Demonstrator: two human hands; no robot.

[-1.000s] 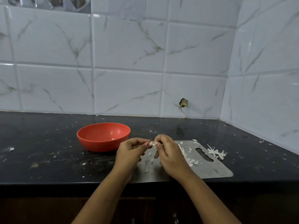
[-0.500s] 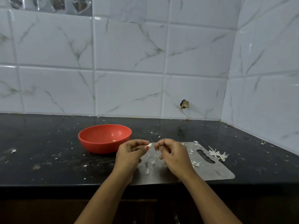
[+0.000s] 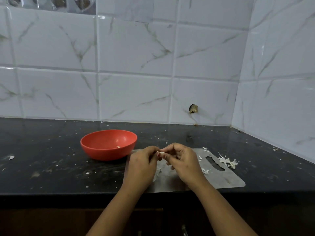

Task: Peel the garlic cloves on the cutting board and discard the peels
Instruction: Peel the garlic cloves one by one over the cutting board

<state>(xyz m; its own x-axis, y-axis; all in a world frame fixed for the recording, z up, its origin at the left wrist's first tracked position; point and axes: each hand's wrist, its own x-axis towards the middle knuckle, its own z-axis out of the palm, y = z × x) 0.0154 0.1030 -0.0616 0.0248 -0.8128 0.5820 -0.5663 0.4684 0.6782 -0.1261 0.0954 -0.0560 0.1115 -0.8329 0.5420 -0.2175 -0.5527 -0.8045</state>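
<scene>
garlic clove pinched low centre of frame | gripped from both sides by curled fingertips of left hand and right hand | held over grey cutting board on dark desk | peels heaped by board's right end | red bowl just left of hands, one pale piece inside

Back wall & right wall: glossy white marble-look tiles w/ grey-green veins, meeting in a corner at right. Chipped hole low in back wall. Black speckled countertop, dark cabinet front below. Patterned tile strip top left.
</scene>
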